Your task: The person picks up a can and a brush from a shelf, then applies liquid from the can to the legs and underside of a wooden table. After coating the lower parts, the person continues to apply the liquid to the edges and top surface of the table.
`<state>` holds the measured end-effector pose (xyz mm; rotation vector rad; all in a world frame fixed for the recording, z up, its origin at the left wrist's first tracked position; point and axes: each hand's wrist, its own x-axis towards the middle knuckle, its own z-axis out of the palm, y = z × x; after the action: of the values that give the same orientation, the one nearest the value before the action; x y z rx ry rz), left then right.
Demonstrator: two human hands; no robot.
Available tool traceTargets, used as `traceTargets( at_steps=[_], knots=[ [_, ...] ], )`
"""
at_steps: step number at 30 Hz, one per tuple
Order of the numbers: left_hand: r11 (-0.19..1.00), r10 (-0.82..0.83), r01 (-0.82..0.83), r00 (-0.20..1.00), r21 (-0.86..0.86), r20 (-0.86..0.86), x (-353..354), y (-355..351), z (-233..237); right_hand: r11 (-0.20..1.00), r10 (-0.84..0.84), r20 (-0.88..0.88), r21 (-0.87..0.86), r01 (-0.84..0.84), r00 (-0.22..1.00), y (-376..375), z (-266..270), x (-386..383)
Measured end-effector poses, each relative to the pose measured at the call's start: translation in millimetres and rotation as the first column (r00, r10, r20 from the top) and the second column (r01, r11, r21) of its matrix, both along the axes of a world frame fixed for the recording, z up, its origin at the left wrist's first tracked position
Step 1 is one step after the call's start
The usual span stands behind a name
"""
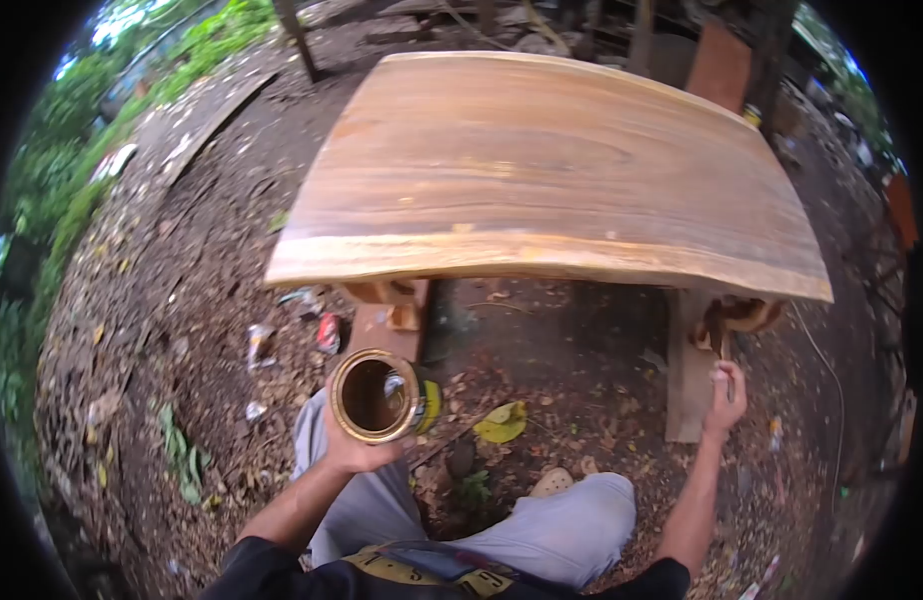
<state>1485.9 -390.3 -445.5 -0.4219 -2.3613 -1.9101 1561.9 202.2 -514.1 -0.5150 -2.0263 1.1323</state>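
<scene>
Left hand (354, 448) — fingers clamped round open round metal tin of brown liquid (380, 396), kept upright against spilling, below near edge of broad wooden slab tabletop (552, 170). Right hand (727, 398) — closed on thin dark brush (722, 345), tip at pale wooden table leg (685, 390), near right corner.

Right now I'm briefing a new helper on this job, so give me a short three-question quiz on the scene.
1. True or false: the left hand holds a can with its lid off.
2. The right hand grips a thin brush close to: A the slab top, B the table leg, C a yellow leaf.
3. Fill in: the inside of the can looks ____ in colour.
Key: 1 true; 2 B; 3 brown.
</scene>
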Motion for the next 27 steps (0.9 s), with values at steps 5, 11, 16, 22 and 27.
traceTargets(
  at_steps=[5, 11, 16, 22, 27],
  knots=[
    [0.999, 0.032, -0.033, 0.999, 0.012, 0.018, 9, -30, 5, 0.874, 0.482, 0.227, -0.052, -0.484, 0.846, -135, 28, -57],
    [0.992, 0.126, -0.126, 0.992, 0.019, -0.008, 16, -62, 5, 0.362, 0.739, 0.042, -0.867, -0.343, 0.673, -305, -32, -180],
    [0.982, 0.187, -0.186, 0.982, 0.019, -0.037, 15, -82, 7, -0.195, 0.276, -0.379, -0.922, -0.334, 0.883, -381, -70, -247],
    [0.962, 0.265, -0.265, 0.964, -0.059, -0.018, 25, -107, -11, -0.535, 0.129, -0.567, -0.73, -0.425, 0.813, -426, -122, -249],
    [0.964, 0.253, -0.254, 0.967, -0.079, -0.033, 30, -116, -13, -0.299, 0.311, -0.328, -0.925, -0.236, 0.892, -423, -206, -237]
  ],
)
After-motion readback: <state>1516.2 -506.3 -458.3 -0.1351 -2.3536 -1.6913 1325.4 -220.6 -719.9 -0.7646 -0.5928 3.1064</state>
